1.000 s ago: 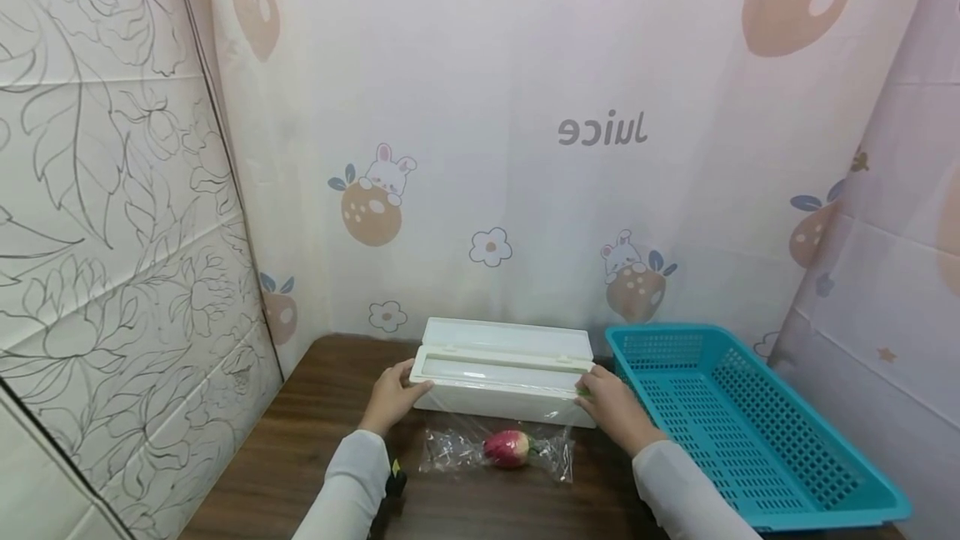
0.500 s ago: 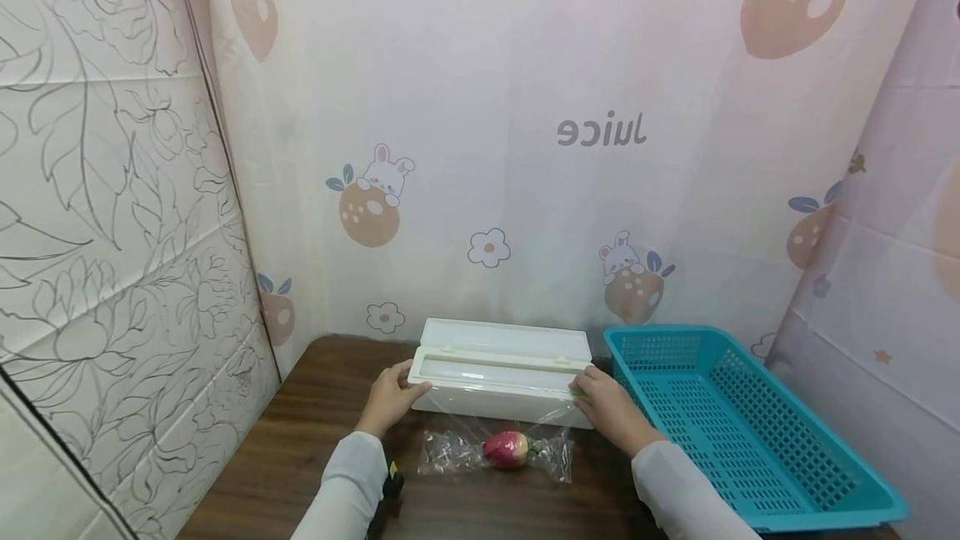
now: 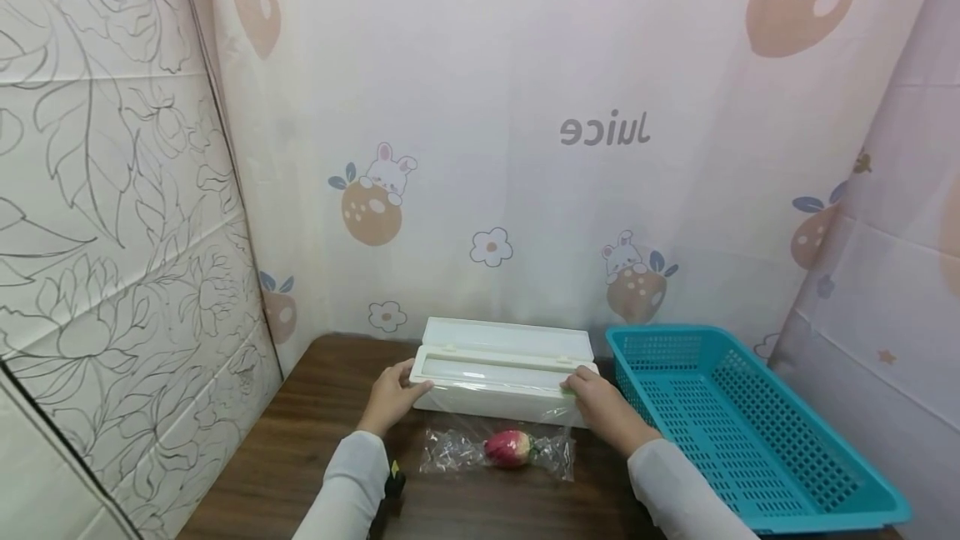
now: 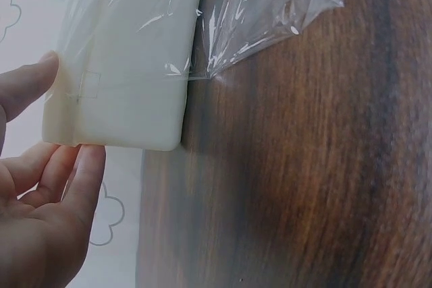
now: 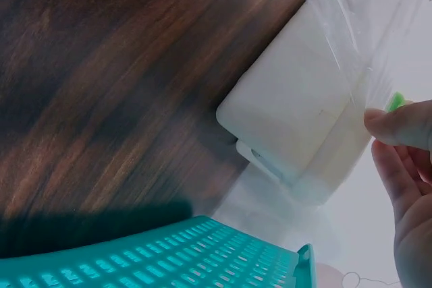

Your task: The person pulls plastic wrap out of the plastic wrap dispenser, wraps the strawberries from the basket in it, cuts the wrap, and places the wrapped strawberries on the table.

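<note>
The left hand (image 3: 388, 398) gripped the left end of a long white box (image 3: 480, 401), with the thumb at the front and the fingers bent against the end. The right hand (image 3: 603, 411) was near the other end of the same box, and its thumb and fingers pinched a small green piece (image 5: 397, 102) – only its tip was visible, so I could not tell its whole shape. The box lay across the brown table (image 3: 540, 515), near the back edge, and its lid (image 3: 506, 336) was raised behind it. A clear film (image 4: 270, 15) hung over the front of the box and came down to the table. Just before the box, between the two forearms, lay a red fruit (image 3: 508, 448), pale at its right end, with crumpled film on both sides of it. To the right stood a blue-green basket (image 3: 720, 432) – the patterned cloth (image 3: 487, 148) hung behind everything.
</note>
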`<state>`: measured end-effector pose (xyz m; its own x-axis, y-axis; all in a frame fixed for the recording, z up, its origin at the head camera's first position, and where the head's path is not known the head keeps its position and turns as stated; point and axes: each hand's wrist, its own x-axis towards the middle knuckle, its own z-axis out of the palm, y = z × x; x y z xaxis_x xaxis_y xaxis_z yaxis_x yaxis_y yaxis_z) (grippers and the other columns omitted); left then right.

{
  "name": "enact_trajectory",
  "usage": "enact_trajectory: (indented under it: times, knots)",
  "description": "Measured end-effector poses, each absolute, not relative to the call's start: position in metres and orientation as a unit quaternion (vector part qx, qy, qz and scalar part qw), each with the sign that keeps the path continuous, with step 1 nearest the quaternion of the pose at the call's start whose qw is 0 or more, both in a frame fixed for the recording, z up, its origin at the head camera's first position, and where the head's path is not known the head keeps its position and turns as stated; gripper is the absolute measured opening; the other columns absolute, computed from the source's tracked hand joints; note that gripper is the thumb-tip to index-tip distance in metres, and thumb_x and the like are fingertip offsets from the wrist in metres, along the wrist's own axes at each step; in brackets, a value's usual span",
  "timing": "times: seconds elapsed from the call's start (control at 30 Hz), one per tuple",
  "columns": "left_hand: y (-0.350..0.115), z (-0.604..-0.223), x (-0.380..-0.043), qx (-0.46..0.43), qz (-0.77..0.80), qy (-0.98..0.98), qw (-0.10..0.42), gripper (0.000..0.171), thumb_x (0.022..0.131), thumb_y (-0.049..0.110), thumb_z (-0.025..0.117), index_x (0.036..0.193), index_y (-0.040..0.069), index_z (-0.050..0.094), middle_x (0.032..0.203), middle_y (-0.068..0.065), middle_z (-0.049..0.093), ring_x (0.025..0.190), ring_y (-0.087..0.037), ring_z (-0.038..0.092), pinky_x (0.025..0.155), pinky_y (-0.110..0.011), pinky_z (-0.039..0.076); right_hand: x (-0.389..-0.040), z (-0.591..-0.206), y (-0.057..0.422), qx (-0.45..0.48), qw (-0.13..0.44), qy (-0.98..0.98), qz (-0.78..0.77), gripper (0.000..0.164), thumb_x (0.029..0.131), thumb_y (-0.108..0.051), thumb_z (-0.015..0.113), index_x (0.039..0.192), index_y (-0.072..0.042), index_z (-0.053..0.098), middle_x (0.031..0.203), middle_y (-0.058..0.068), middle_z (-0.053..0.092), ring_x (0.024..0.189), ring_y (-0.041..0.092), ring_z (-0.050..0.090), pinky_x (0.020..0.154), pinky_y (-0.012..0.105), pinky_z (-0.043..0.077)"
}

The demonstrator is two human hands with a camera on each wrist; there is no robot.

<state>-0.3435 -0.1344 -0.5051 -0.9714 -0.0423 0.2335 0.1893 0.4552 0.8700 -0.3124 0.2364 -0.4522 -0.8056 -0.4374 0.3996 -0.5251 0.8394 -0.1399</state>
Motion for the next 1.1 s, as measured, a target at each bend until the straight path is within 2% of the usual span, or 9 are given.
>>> enact_trajectory:
  times: [0.13,0.27,0.43,0.57,0.9,1.1]
  knots:
    - [-0.133,-0.505,-0.344,-0.043,-0.522,-0.845,0.111,0.062,0.088,0.026,0.079,0.135,-0.007,0.056,0.118,-0.02,0.06,0.103,-0.032,0.064,0.086,-0.045,0.055,-0.313,-0.451,0.238,0.253,0.172,-0.944,0.121,0.024,0.085,0.01,0.071,0.103,-0.006,0.07,0.098,0.003,0.062,0.093,0.019,0.065,0.081,0.036,0.057]
    - [-0.132,-0.504,-0.343,-0.043,-0.524,-0.843,0.112,0.061,0.088,0.024,0.079,0.135,-0.007,0.056,0.118,-0.02,0.06,0.102,-0.032,0.064,0.084,-0.044,0.056,-0.314,-0.449,0.238,0.251,0.165,-0.946,0.122,0.02,0.083,0.005,0.073,0.101,-0.003,0.072,0.093,0.004,0.061,0.085,0.017,0.063,0.075,0.035,0.057]
    - [-0.132,-0.504,-0.343,-0.04,-0.523,-0.844,0.113,0.06,0.088,0.023,0.079,0.135,-0.007,0.056,0.117,-0.02,0.061,0.102,-0.032,0.065,0.084,-0.043,0.056,-0.316,-0.443,0.233,0.22,0.141,-0.956,0.133,0.012,0.087,-0.009,0.075,0.097,-0.004,0.074,0.086,0.001,0.059,0.075,0.012,0.057,0.069,0.033,0.055]
    - [-0.132,-0.504,-0.342,-0.043,-0.522,-0.845,0.111,0.06,0.089,0.023,0.079,0.135,-0.008,0.055,0.118,-0.021,0.061,0.102,-0.032,0.065,0.084,-0.043,0.057,-0.32,-0.442,0.229,0.194,0.125,-0.964,0.134,0.014,0.087,-0.018,0.079,0.092,-0.007,0.073,0.081,-0.002,0.056,0.071,0.008,0.055,0.067,0.031,0.054]
    - [-0.133,-0.504,-0.342,-0.039,-0.521,-0.846,0.106,0.063,0.089,0.026,0.079,0.136,-0.007,0.055,0.118,-0.021,0.06,0.104,-0.033,0.064,0.085,-0.044,0.056,-0.325,-0.444,0.224,0.166,0.118,-0.97,0.131,0.017,0.083,-0.02,0.083,0.086,-0.01,0.069,0.08,-0.002,0.054,0.068,0.01,0.05,0.064,0.031,0.051]
    - [-0.133,-0.503,-0.342,-0.038,-0.519,-0.847,0.107,0.064,0.088,0.028,0.079,0.136,-0.006,0.055,0.118,-0.02,0.06,0.104,-0.032,0.064,0.085,-0.044,0.056,-0.324,-0.445,0.221,0.181,0.124,-0.967,0.132,0.014,0.083,-0.014,0.083,0.085,-0.011,0.069,0.08,-0.003,0.053,0.07,0.009,0.053,0.066,0.03,0.053]
